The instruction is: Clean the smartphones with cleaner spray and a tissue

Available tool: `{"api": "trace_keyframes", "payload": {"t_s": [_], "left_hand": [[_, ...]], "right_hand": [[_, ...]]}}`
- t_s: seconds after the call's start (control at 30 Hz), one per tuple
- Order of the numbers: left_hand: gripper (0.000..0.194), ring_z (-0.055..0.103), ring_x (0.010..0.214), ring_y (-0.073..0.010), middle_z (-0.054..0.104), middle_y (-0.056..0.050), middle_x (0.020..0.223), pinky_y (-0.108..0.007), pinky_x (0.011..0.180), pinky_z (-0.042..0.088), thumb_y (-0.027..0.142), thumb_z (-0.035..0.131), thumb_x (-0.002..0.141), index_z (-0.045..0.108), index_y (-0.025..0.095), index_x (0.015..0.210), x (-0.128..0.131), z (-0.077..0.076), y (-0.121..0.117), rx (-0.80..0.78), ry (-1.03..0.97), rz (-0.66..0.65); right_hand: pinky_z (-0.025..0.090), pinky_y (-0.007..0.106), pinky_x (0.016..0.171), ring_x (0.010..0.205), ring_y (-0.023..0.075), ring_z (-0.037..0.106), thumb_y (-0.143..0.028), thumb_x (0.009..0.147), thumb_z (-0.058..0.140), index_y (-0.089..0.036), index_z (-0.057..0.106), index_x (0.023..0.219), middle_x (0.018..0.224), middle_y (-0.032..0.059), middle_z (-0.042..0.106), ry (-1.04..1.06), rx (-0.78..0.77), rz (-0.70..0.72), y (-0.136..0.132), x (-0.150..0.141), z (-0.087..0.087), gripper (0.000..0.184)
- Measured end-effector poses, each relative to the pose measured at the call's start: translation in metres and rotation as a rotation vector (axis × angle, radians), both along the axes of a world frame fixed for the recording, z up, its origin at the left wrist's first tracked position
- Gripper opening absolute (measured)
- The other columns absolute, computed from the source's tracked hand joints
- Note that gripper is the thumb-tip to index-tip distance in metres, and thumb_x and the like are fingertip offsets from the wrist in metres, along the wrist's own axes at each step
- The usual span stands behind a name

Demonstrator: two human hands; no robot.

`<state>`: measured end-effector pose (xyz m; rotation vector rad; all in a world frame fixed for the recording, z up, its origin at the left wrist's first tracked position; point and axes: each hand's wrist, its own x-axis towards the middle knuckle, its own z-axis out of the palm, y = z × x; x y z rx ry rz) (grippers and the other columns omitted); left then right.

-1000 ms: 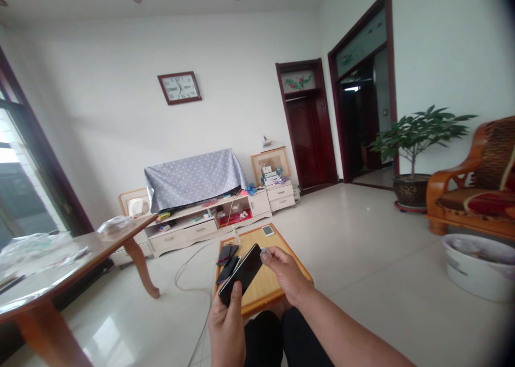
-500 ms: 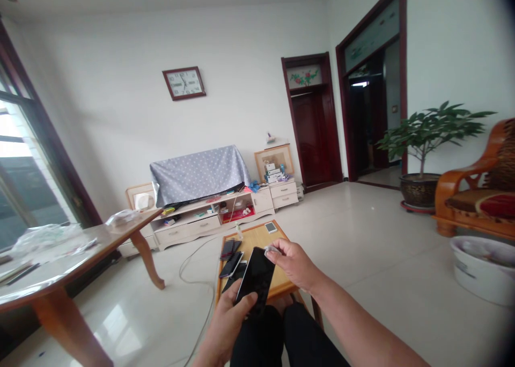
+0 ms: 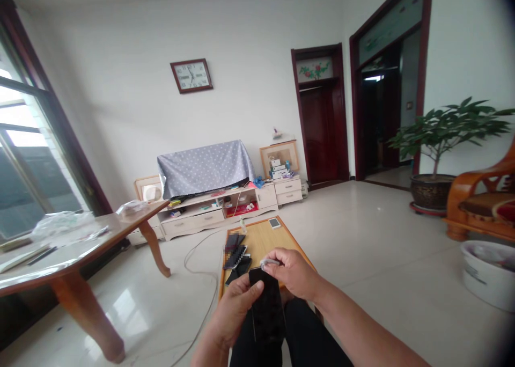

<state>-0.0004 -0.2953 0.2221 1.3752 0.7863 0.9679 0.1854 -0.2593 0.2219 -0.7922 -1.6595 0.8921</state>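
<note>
My left hand (image 3: 235, 313), half-curled around the phone (image 3: 267, 316), could lose it to the floor (image 3: 362, 259) if my right hand (image 3: 292, 273), pinching a pale strip (image 3: 270, 262), knocks it.

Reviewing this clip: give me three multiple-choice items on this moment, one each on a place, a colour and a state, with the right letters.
1. Where is the black smartphone?
A) on the wooden table
B) in the left hand
C) on the armchair

2. What colour is the cloth draped over the low cabinet?
A) solid red
B) pale grey-blue with white dots
C) plain green

3. What is the right hand doing?
A) hanging empty
B) gripping the armchair
C) pinching a small pale strip

1 B: its fingers curl over the phone's edge.
2 B: the dots show across the cloth.
3 C: the strip shows between the fingers, near the phone's top.
</note>
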Motion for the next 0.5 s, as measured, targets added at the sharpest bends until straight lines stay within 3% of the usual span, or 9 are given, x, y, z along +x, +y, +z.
{"api": "trace_keyframes", "payload": {"t_s": [0.13, 0.3, 0.5], "left_hand": [[0.043, 0.07, 0.096, -0.0254, 0.076, -0.007, 0.105, -0.041, 0.09, 0.054, 0.049, 0.062, 0.09, 0.069, 0.019, 0.121, 0.001, -0.015, 0.011, 0.173, 0.129, 0.182], [0.03, 0.069, 0.104, -0.0251, 0.077, -0.004, 0.109, -0.049, 0.105, 0.039, 0.041, 0.057, 0.094, 0.071, 0.029, 0.117, -0.003, -0.044, 0.019, 0.708, 0.641, 0.666], [0.036, 0.071, 0.103, -0.0203, 0.076, -0.003, 0.115, -0.045, 0.106, 0.031, 0.022, 0.057, 0.094, 0.063, 0.032, 0.128, -0.001, -0.056, 0.016, 1.076, 0.877, 0.819]], "right_hand": [[0.047, 0.03, 0.078, 0.084, 0.0213, 0.062, -0.046, 0.09, 0.064, -0.021, 0.076, 0.091, 0.087, 0.0035, 0.071, 0.1, 0.018, -0.107, 0.004, -0.004, -0.008, 0.028], [0.048, 0.033, 0.083, 0.09, 0.0234, 0.061, -0.051, 0.092, 0.061, -0.021, 0.073, 0.09, 0.091, 0.0061, 0.069, 0.214, 0.018, -0.252, 0.001, -0.009, -0.02, 0.033], [0.043, 0.026, 0.059, 0.062, 0.0142, 0.051, -0.057, 0.087, 0.065, -0.019, 0.068, 0.096, 0.074, 0.0002, 0.061, 0.324, -0.165, -0.164, -0.004, -0.016, -0.027, 0.039]]}}
